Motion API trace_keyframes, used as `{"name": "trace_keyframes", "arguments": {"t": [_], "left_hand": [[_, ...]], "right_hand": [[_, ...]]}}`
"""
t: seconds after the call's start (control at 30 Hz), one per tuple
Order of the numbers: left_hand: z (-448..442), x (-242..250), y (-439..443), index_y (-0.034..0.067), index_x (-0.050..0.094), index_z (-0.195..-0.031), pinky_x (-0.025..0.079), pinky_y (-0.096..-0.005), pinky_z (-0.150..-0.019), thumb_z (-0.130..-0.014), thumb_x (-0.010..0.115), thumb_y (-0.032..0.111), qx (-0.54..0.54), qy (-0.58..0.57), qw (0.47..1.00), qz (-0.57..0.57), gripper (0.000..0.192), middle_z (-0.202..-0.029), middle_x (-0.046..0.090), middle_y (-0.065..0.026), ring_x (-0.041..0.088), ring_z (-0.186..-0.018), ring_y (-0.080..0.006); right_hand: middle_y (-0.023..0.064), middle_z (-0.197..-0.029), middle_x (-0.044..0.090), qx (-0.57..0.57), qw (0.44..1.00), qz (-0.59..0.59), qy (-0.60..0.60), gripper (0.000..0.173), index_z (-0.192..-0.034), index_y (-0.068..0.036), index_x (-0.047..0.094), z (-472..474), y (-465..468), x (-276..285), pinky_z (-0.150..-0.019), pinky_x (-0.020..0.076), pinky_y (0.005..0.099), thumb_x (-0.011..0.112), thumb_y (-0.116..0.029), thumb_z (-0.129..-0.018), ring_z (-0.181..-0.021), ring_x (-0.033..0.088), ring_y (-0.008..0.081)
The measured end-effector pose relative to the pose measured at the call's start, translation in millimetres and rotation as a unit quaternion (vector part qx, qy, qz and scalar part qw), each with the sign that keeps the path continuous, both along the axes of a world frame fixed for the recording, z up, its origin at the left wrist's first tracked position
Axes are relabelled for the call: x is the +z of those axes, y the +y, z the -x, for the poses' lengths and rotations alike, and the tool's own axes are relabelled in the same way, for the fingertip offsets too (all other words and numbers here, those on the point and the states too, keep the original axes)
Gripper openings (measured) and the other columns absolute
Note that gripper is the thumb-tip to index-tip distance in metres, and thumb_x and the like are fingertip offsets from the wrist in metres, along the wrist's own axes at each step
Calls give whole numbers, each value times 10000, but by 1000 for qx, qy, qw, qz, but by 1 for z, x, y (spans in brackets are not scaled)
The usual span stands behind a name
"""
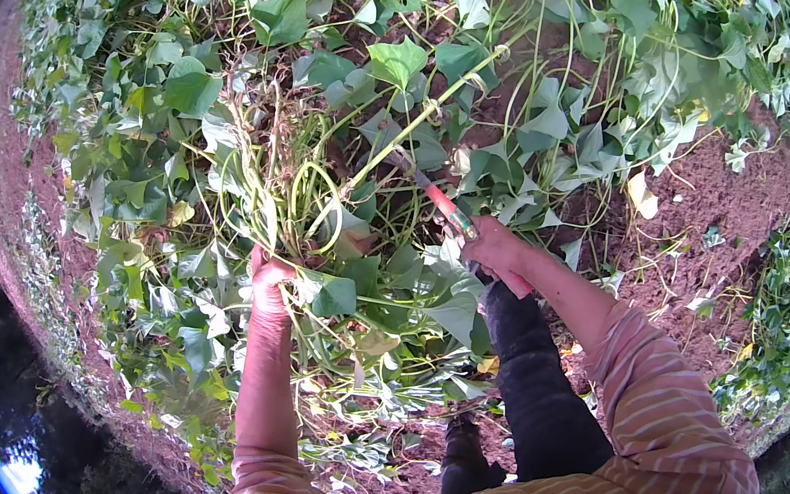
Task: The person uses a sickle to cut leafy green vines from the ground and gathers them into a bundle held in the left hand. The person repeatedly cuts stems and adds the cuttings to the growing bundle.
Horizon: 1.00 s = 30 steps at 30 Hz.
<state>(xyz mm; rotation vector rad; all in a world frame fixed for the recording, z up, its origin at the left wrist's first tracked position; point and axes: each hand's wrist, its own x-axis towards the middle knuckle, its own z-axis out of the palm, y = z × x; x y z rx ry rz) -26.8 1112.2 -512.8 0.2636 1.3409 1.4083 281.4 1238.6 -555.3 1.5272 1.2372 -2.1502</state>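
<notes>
My left hand (271,274) grips a thick bunch of green vine stems (290,209), whose pale cut or rooted ends stick up and away from me. Leaves of the bunch hang around my wrist. In my right hand (492,247) is a hand tool with a red handle (446,207); its dark metal part (401,161) reaches in among the stems, and its far end is hidden by them. One long, pale green stem (433,108) runs away from me, past the tool's metal part. Broad lobed leaves (398,62) lie all round both hands.
Dense leafy vines (190,85) cover the ground ahead and on the left. Bare reddish-brown soil (726,210) shows at the right, with more vines beyond it. My dark-clad leg (534,388) stands below my right hand. Dark trees (8,359) show at the lower left.
</notes>
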Motion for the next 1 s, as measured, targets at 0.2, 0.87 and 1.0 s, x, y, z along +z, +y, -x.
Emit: {"name": "trace_keyframes", "arguments": {"t": [0.2,0.87,1.0], "left_hand": [[11,11,5,-17,493,-1040,482,-283,-534,-566,482,86,-29,-53,998,-3,484,-768,573,-117,538,-558,-191],[-100,130,-96,-26,467,-1076,473,-266,-789,-591,619,-71,-178,78,974,116,511,-970,578,-92,560,-856,-170],[-107,115,-115,0,569,-899,490,-247,-638,-580,584,-61,-171,76,977,101,326,-812,603,-52,566,-691,-134]], "right_hand": [[20,-498,426,-128,992,9,-3,169,-870,-48,428,-42,-35,63,-301,351,266,505,-10,-725,-330,418,119],[38,-520,433,-268,963,-6,-12,124,-807,-57,422,-134,-97,161,-322,345,268,468,11,-715,-367,414,130],[1,-551,396,-408,907,63,87,66,-775,-69,422,-113,-61,141,-324,291,247,469,-37,-742,-395,372,96]]}}
